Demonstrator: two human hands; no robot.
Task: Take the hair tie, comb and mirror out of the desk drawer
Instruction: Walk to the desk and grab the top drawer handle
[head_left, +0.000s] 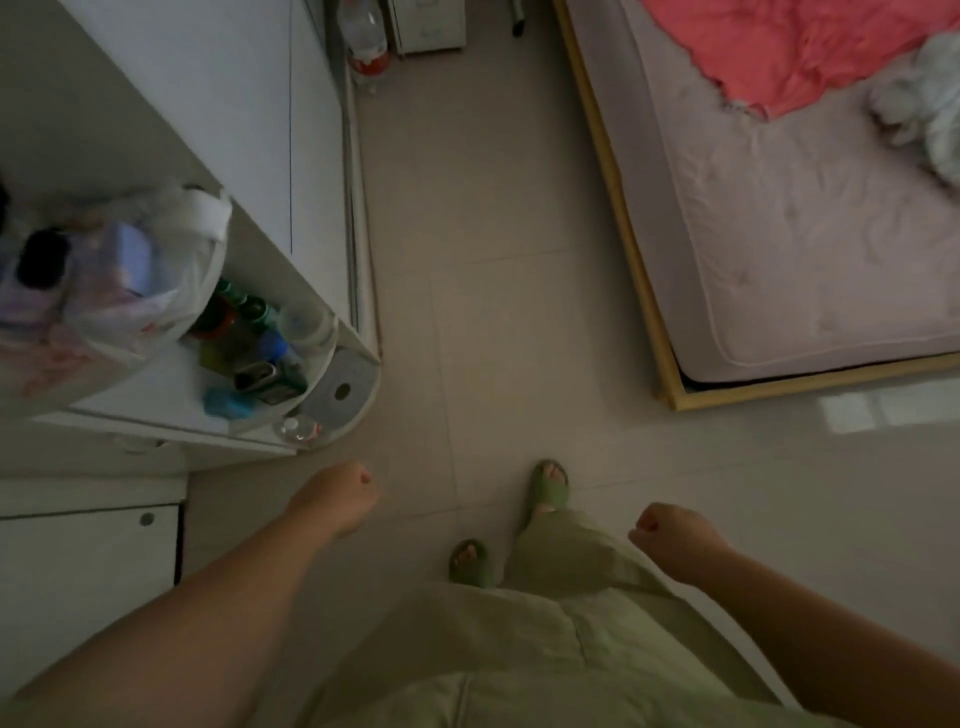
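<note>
My left hand (340, 496) hangs over the tiled floor with its fingers curled into a loose fist, nothing in it. My right hand (670, 535) is also curled shut and holds nothing, to the right of my green slippers. A white desk unit (93, 551) with a closed front and a round knob (147, 518) stands at the lower left, left of my left forearm. No hair tie, comb or mirror shows anywhere in view.
A white cabinet with rounded corner shelves (291, 364) holds bottles, a paper roll and a plastic bag (119, 291). A bed with a pink blanket (779, 208) fills the upper right. A large water bottle (366, 41) stands on the floor at the top.
</note>
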